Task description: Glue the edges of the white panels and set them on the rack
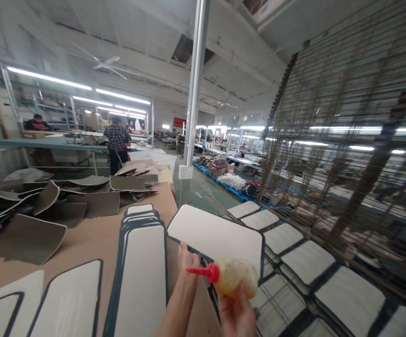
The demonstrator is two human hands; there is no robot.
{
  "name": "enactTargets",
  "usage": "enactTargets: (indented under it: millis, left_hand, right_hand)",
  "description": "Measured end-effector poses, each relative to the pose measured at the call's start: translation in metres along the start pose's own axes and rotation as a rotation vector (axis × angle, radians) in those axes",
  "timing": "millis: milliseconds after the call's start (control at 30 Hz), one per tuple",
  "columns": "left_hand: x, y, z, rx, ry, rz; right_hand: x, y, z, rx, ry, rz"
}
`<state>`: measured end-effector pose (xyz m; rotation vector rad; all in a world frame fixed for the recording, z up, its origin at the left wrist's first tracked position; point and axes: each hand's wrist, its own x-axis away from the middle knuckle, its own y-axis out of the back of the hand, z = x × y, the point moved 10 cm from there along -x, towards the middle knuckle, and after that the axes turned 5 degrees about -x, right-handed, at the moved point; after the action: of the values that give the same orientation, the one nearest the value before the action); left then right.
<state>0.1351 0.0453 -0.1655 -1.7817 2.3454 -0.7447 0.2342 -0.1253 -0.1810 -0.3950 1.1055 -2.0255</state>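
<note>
My right hand (237, 312) grips a squeeze bottle (233, 276) with a red nozzle that points left. My left hand (188, 262) pinches the near edge of a white panel with a dark border (217, 234) and holds it up over the gap between the brown table (93, 238) and the rack on the right. A stack of similar long white panels (143, 262) lies on the table just left of my left arm.
More white panels (304, 262) lie in rows on a wire rack at lower right, beside a tall wire frame (346, 154). Curved grey-brown pieces (48, 210) are piled on the table's left. A steel post (194, 107) stands ahead. People (117, 145) work at benches beyond.
</note>
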Motion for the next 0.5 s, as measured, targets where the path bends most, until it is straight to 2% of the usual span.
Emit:
enactTargets:
  millis: [100, 167, 233, 300, 333, 400, 433, 500]
  left_hand:
    - [0.015, 0.013, 0.010, 0.217, 0.008, -0.179]
    - [0.027, 0.020, 0.023, 0.375, 0.033, -0.238]
    - [0.038, 0.020, 0.041, 0.394, 0.058, -0.127]
    - [0.053, 0.020, 0.063, 0.282, 0.083, 0.096]
    - [0.062, 0.024, 0.075, 0.198, 0.109, 0.196]
    - [0.076, 0.047, 0.088, 0.022, 0.149, 0.283]
    - [0.079, 0.057, 0.082, -0.087, 0.140, 0.328]
    - [0.075, 0.067, 0.043, -0.289, 0.019, 0.389]
  right_hand:
    - [-0.009, 0.001, 0.002, -0.084, 0.027, -0.071]
    - [-0.014, 0.005, 0.006, -0.117, 0.048, -0.107]
    - [-0.019, 0.009, 0.010, -0.140, 0.067, -0.135]
    - [-0.024, 0.012, 0.016, -0.150, 0.081, -0.154]
    - [-0.026, 0.013, 0.019, -0.150, 0.084, -0.160]
    - [-0.026, 0.014, 0.023, -0.146, 0.083, -0.163]
    - [-0.025, 0.014, 0.024, -0.143, 0.073, -0.157]
    - [-0.020, 0.013, 0.023, -0.143, 0.034, -0.130]
